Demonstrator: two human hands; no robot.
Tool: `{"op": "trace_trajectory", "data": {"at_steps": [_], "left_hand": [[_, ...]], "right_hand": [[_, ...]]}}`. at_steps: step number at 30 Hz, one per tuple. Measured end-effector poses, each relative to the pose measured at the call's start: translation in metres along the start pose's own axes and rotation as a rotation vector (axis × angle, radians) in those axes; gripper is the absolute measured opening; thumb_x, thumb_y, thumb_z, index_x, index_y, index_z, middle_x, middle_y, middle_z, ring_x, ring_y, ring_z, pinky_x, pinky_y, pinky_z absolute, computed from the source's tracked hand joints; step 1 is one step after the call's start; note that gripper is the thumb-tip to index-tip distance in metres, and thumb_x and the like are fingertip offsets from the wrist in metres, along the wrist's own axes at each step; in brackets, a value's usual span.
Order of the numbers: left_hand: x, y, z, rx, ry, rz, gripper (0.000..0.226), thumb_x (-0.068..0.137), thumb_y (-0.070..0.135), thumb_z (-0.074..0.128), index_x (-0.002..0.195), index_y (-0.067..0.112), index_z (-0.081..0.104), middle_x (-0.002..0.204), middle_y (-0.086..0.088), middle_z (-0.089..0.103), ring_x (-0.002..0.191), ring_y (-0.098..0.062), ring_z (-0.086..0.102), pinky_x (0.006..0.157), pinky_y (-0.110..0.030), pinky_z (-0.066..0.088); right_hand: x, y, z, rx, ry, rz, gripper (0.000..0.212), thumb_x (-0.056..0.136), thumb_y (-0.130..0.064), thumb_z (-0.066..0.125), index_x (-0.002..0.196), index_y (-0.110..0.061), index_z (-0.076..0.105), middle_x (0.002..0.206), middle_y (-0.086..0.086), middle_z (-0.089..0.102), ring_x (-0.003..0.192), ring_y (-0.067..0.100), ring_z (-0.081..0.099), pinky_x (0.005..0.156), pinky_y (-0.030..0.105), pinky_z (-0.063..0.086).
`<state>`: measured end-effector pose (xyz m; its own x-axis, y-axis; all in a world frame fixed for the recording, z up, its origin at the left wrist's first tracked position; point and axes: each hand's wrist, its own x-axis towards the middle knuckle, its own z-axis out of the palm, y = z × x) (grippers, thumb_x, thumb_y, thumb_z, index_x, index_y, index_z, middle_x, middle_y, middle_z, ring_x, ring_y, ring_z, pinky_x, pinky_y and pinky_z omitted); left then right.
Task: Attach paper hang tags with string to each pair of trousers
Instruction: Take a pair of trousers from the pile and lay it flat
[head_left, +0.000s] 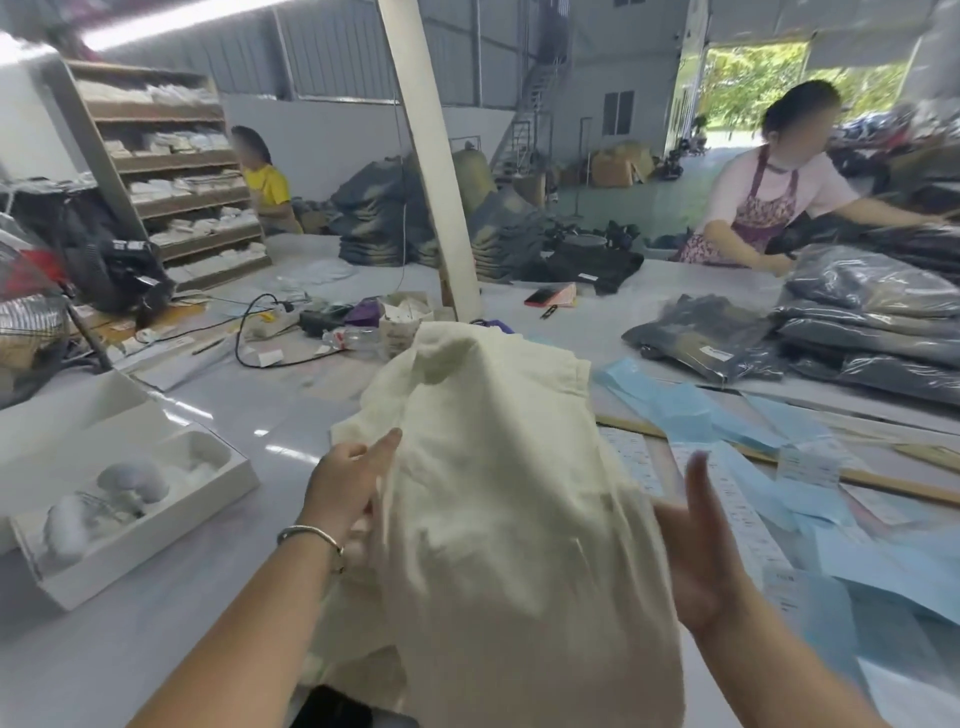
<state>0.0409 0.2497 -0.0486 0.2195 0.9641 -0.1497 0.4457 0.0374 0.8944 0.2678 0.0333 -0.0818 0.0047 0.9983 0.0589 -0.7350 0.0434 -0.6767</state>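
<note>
A large shed with corrugated walls held a broad white table (218, 426); a white post (431, 171) rose from its far middle, shelves (171, 171) of folded pale goods stood at ten o'clock, and an open doorway showed green trees at one o'clock. Cream trousers (498, 493) filled the middle of the view, bunched and lifted off the table, their top edge toward twelve o'clock and their bulk falling toward six. The left hand (345, 483), a silver bangle (311, 535) on its wrist, lay at nine o'clock of the cloth; its fingers pressed into the fabric edge and seemed to gather a fold, though the cloth hid the fingertips, so the exact grip could not be told. The right hand (701, 551) stood at three o'clock of the trousers, palm toward the cloth, fingers spread and straight, blurred; it lay just beside the fabric, and whether it touched was unclear. Pale blue paper sheets (727, 415) lay scattered at three o'clock; bagged dark garments (862, 322) were stacked at two o'clock; a white tray (135, 509) with pale bundles sat at nine o'clock. A person in a patterned apron (763, 208) leaned over the bags at one o'clock; another in a yellow shirt (267, 187) sat at eleven.
</note>
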Motion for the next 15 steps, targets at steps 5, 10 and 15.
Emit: {"op": "trace_trajectory", "data": {"at_steps": [5,10,15], "left_hand": [[-0.005,0.006,-0.003,-0.66,-0.401,-0.152,0.023,0.073,0.017,0.073,0.093,0.008,0.075,0.084,-0.011,0.074,0.07,-0.024,0.071,0.063,-0.031,0.058],[-0.025,-0.001,-0.03,-0.975,-0.563,-0.011,0.053,0.055,0.048,0.081,0.091,0.01,0.079,0.087,-0.012,0.075,0.082,-0.025,0.073,0.071,-0.031,0.058],[-0.059,0.022,-0.004,-0.693,-0.642,-0.29,0.069,0.084,0.054,0.057,0.125,-0.001,0.061,0.119,-0.02,0.066,0.112,-0.033,0.062,0.106,-0.044,0.042]], "right_hand": [[0.024,-0.009,0.015,-0.129,0.308,0.059,0.065,0.07,-0.04,0.077,0.124,-0.006,0.063,0.112,0.017,0.069,0.095,0.031,0.07,0.072,0.037,0.059],[-0.011,-0.013,0.007,-0.068,0.039,-0.11,0.053,0.096,-0.031,0.055,0.135,0.004,0.049,0.133,0.025,0.055,0.125,0.038,0.051,0.107,0.049,0.038],[-0.002,-0.027,0.036,-0.162,0.31,-0.034,0.04,0.102,-0.037,0.042,0.103,-0.012,0.073,0.088,-0.006,0.076,0.077,0.008,0.072,0.068,0.018,0.056]]}}
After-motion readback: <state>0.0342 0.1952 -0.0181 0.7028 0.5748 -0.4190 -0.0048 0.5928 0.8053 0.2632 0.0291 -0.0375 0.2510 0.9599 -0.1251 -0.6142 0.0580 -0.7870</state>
